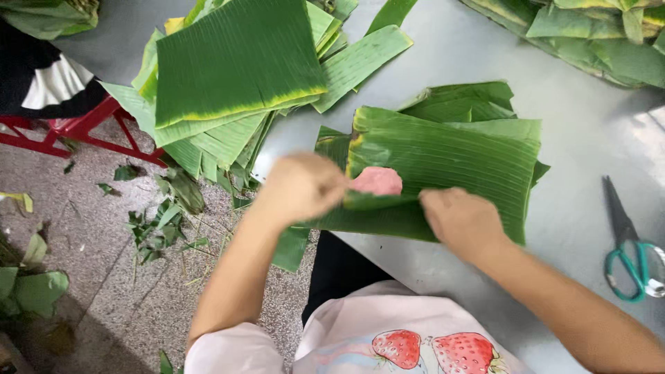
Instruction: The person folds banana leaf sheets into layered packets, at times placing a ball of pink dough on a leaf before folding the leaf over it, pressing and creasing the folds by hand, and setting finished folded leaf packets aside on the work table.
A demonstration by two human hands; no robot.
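Observation:
A small pile of cut banana leaves (450,149) lies on the grey table (582,125) in front of me. A pink lump of filling (377,180) rests on the top leaf near its left edge. My left hand (301,187) pinches the leaf's left edge beside the pink lump. My right hand (460,218) grips the leaf's near edge and folds it up over the lump. Part of the lump is hidden under the fold.
A larger stack of banana leaf sheets (235,69) overhangs the table's left edge. More leaves (596,34) lie at the far right. Green-handled scissors (630,249) rest at the right. Leaf scraps (159,221) litter the speckled floor, and a red stool frame (76,131) stands at left.

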